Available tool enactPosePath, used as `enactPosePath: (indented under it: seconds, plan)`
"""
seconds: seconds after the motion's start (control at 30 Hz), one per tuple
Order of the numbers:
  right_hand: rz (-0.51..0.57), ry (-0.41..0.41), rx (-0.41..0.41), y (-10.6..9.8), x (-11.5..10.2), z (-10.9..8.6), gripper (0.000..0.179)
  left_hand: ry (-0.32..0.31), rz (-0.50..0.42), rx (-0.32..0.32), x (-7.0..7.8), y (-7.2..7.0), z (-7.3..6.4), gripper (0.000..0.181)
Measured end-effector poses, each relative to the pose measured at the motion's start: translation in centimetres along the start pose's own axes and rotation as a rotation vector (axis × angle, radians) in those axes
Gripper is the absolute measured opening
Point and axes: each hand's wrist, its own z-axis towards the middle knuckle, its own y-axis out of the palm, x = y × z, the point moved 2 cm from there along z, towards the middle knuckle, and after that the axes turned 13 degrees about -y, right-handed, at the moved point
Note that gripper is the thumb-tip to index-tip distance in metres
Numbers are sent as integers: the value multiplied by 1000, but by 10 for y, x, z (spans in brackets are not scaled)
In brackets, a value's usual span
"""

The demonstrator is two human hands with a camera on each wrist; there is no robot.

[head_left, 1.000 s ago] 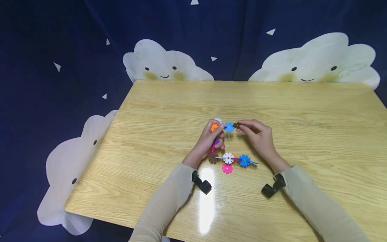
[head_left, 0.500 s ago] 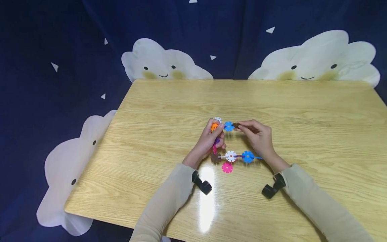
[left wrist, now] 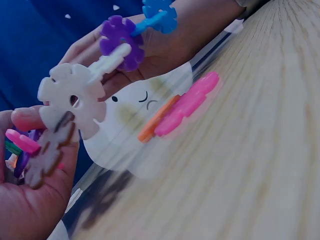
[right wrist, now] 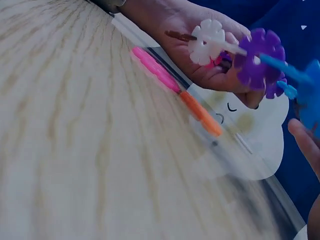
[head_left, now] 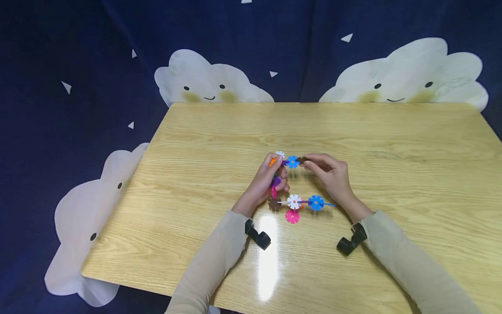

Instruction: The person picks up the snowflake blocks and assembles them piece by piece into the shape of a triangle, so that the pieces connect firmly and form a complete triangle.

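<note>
My left hand (head_left: 259,182) grips a bent chain of interlocking notched plastic discs. Near its thumb are an orange disc (head_left: 272,162) and a white disc (head_left: 280,154). Out to the right stretches a blue disc (head_left: 292,162), with a brown disc (head_left: 301,160) at its far side. My right hand (head_left: 331,174) pinches that brown disc between thumb and fingers. Below the left hand, the chain's lower arm carries another brown disc (left wrist: 47,155), a white disc (left wrist: 70,95), a purple disc (left wrist: 117,35) and a blue disc (head_left: 316,203), raised above the table.
On the wooden table (head_left: 176,209) lie a loose pink disc (head_left: 292,216) and an orange disc (left wrist: 157,120), partly covered by the chain in the head view. A dark blue curtain (head_left: 306,52) with cloud faces hangs behind the table.
The chain's lower arm swings slightly right, then back left. The orange disc at my left thumb turns from face-on to nearly edge-on. Both hands keep their hold.
</note>
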Motion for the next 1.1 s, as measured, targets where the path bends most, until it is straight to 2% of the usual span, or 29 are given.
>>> enactPosePath:
  seconds: [0.13, 0.23, 0.37, 0.5, 0.57, 0.63, 0.8, 0.9, 1.1]
  plan:
    - [-133, 81, -13, -1, 5, 2, 22, 4, -26, 17, 3, -6, -3, 14]
    - [-283, 118, -68, 1, 15, 7, 23, 27, -49, 49, 5, -12, -6, 14]
    - [-482, 101, -244, 9, 31, 15, 27, 60, -72, 57, 6, -15, -8, 14]
    - [-569, 76, -485, 21, 44, 21, 35, 72, -89, 43, 6, -14, -9, 14]
    - [-608, 84, -563, 25, 49, 23, 36, 75, -95, 41, 6, -13, -9, 14]
    - [-652, 81, -603, 28, 51, 24, 34, 77, -98, 41, 6, -12, -9, 13]
    - [-669, 73, -569, 28, 51, 27, 25, 82, -96, 55, 7, -12, -9, 12]
    - [-647, 106, -526, 27, 49, 28, 20, 77, -100, 62, 7, -12, -9, 11]
    - [-587, 224, -441, 24, 47, 25, 36, 53, -100, 77, 6, -12, -8, 9]
